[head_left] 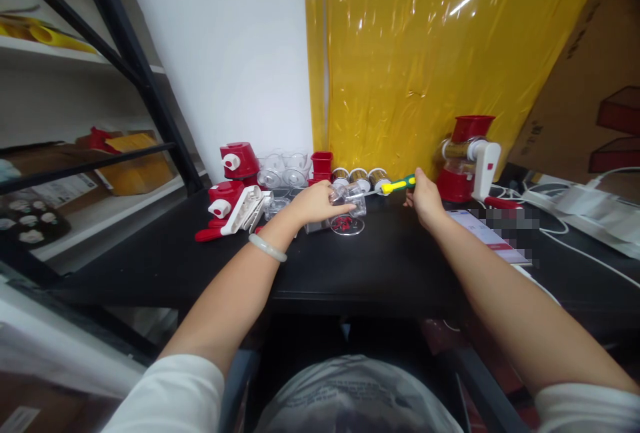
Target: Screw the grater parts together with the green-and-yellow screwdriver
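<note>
Gripping: right hand [425, 198] a screwdriver [397, 185], left hand [319, 202] a clear part [357, 193]; drums [359, 177] just behind

Ctr. of frame, screwdriver [399, 185] is yel. & grn., plastic part [357, 194] clear, desk [375, 269] blk., far-R grater [457, 169] red w/ wht., upper-R sheet [415, 53] glossy yel., upper-L panel [225, 53] plain wht.

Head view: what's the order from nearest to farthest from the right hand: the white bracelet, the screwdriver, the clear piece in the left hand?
1. Screwdriver: nearest, held in the right hand.
2. Clear piece: to the left, in the left hand.
3. White bracelet: farthest left, past the left hand.
</note>
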A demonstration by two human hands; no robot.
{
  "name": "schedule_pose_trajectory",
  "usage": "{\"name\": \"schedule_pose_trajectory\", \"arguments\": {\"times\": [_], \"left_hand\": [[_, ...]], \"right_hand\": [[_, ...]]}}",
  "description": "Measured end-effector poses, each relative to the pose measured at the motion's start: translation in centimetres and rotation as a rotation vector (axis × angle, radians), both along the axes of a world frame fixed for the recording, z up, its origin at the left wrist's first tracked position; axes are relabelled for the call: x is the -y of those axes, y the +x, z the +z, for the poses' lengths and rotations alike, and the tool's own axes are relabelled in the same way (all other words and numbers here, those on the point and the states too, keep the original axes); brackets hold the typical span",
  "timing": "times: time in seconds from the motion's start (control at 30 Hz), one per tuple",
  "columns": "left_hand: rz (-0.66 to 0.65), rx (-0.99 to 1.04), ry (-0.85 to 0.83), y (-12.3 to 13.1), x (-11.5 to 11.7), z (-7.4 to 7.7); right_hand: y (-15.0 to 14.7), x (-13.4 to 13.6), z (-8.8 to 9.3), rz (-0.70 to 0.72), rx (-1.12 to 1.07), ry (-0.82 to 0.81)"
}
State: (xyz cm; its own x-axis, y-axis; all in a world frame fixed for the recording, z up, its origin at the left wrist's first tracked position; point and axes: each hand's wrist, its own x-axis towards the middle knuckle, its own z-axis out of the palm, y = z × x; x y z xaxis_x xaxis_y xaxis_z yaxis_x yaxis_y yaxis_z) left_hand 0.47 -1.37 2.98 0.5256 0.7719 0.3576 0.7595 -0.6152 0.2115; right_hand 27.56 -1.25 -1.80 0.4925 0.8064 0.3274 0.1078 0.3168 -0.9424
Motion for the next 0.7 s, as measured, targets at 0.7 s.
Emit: {"name": "schedule_pose_trajectory", "arguments": {"times": [0.7], "left_hand": [[0.037,0.012,-0.058,0.0,0.6,0.4]], "right_hand": [[-0.5,0.8,1.3,0.325,-0.441,-0.064]]}}
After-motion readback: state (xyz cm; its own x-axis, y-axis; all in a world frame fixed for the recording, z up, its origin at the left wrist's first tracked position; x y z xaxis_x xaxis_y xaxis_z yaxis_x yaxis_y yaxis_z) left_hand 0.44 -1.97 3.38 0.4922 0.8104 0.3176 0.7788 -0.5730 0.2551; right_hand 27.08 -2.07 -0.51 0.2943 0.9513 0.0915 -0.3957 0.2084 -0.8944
